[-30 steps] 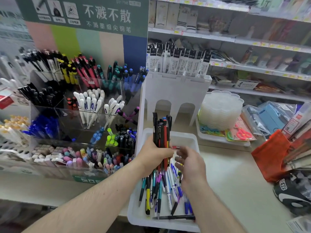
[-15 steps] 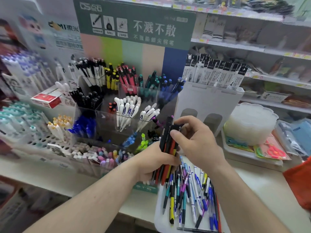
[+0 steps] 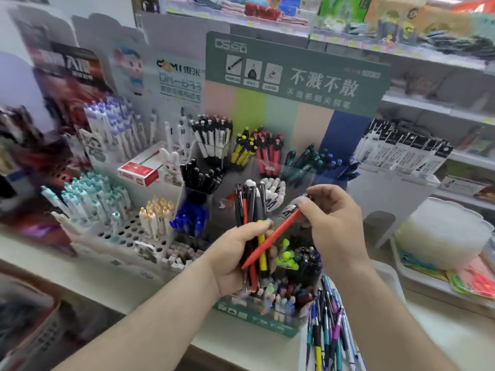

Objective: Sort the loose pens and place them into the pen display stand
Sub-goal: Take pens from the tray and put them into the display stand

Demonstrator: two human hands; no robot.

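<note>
My left hand [image 3: 235, 259] grips an upright bundle of pens [image 3: 250, 207], mostly black with one yellow and some red. My right hand [image 3: 333, 218] pinches the top end of a red pen [image 3: 273, 238], which slants out of the bundle toward the upper right. Behind both hands stands the clear pen display stand [image 3: 267, 167] with a green header; its compartments hold black, yellow, red, teal, blue and white pens. At the lower right, a white tray [image 3: 388, 274] holds several loose pens [image 3: 328, 333].
A white perforated rack [image 3: 120, 234] of pens stands to the left, with a red-and-white box [image 3: 139, 171] behind it. A stack of clear plastic containers [image 3: 442, 236] sits right. Store shelves [image 3: 428, 108] fill the back. A basket [image 3: 24, 325] is at lower left.
The view has swung left and up. Both hands rose from the tray to the display stand. My right hand took a red pen and has drawn it partly out of the bundle.
</note>
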